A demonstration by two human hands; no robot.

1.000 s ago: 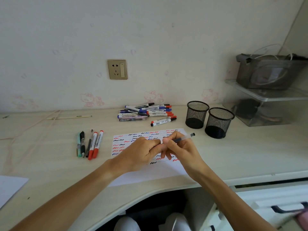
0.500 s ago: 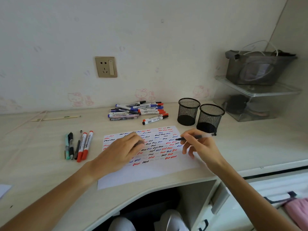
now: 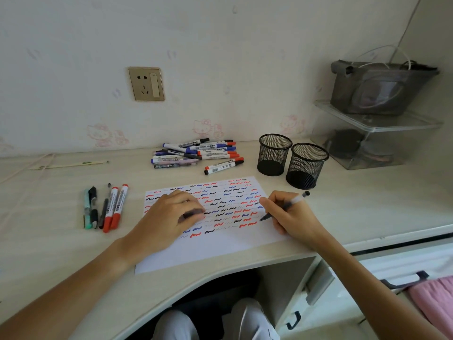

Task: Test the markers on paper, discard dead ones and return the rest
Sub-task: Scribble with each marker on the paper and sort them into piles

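On the paper (image 3: 215, 241), seen from the head camera (the only view we have), the right hand (image 3: 291, 217) pinches a thin pen (image 3: 284, 207) with its tip down at the paper's right side, next to rows of red, blue and black squiggles. The left hand (image 3: 169, 217) lies on the left part of the paper with its fingers curled around something small and dark; it may be the pen's cap, but I cannot tell for sure. I think the step in hand is testing this pen, and I cannot see a new mark from it yet. Next, the tip needs a small wiggle on a bare spot of the paper, and then the pen must go to the right group. Behind the paper sits a pile of markers (image 3: 196, 153) that I guess are waiting to be tested. Left of the paper lies a neat row of five pens (image 3: 105, 207). Behind the paper to the right stand two black mesh cups (image 3: 291, 160); no pens show in them. The markers have labels with print, but it is too small to read.
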